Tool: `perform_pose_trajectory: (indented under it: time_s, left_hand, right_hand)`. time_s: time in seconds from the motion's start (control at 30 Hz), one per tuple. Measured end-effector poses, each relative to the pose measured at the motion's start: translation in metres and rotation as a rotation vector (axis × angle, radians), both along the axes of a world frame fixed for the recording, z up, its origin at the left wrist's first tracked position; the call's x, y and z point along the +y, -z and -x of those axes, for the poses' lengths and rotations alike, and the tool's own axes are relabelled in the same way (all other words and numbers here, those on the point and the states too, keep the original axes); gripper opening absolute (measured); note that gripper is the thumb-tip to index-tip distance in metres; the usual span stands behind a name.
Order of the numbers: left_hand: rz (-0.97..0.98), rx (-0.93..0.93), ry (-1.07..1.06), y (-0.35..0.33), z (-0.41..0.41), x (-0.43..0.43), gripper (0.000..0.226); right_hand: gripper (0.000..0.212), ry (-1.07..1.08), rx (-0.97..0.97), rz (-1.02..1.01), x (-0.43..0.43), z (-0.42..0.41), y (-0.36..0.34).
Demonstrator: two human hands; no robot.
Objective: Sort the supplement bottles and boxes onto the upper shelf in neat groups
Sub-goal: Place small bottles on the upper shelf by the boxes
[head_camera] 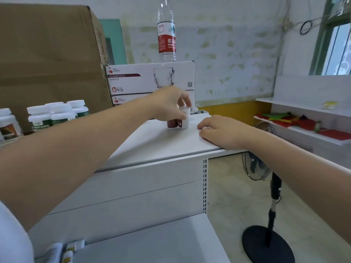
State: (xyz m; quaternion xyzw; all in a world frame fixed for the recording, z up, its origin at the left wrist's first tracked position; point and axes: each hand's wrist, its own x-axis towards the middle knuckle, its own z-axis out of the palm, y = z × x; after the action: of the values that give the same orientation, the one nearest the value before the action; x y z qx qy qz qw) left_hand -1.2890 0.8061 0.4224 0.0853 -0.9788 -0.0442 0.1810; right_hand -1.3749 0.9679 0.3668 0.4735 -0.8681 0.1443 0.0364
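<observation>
now left hand pinches small bottle upright on upper shelf; right hand flat beside bottle, fingers relaxed; next: release, fetch another.

Upper shelf: brown-label bottles, green-label bottles, mug boxes seemingly at rear.

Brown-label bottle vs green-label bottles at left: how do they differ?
The left hand grips the brown-label bottle; the green-label bottles stand untouched. Its label is dark brown, theirs green. It stands by the mug boxes; they cluster by the carton. Both: white caps, upright.
</observation>
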Motion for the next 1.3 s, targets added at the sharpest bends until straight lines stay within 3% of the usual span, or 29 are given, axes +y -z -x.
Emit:
perform_pose_trajectory:
  time_s: [0.6,0.87,1.03,1.3]
  left_hand:
    - [0.156,0.119,-0.047,0.010,0.006,-0.017,0.041]
    - [0.155,0.002,-0.096,0.010,-0.099,-0.032,0.024]
    - [0.089,-0.160,-0.235,0.025,-0.166,-0.053,0.027]
    - [0.094,-0.121,-0.356,0.036,-0.316,-0.083,0.035]
  right_hand:
    - [0.038,-0.015,-0.018,0.021,0.001,0.002,-0.001]
    - [0.036,0.008,0.026,0.038,0.003,-0.015,-0.009]
    - [0.036,0.004,0.056,0.108,-0.009,-0.059,-0.020]
    - [0.037,-0.112,0.061,0.168,-0.049,-0.182,-0.011]
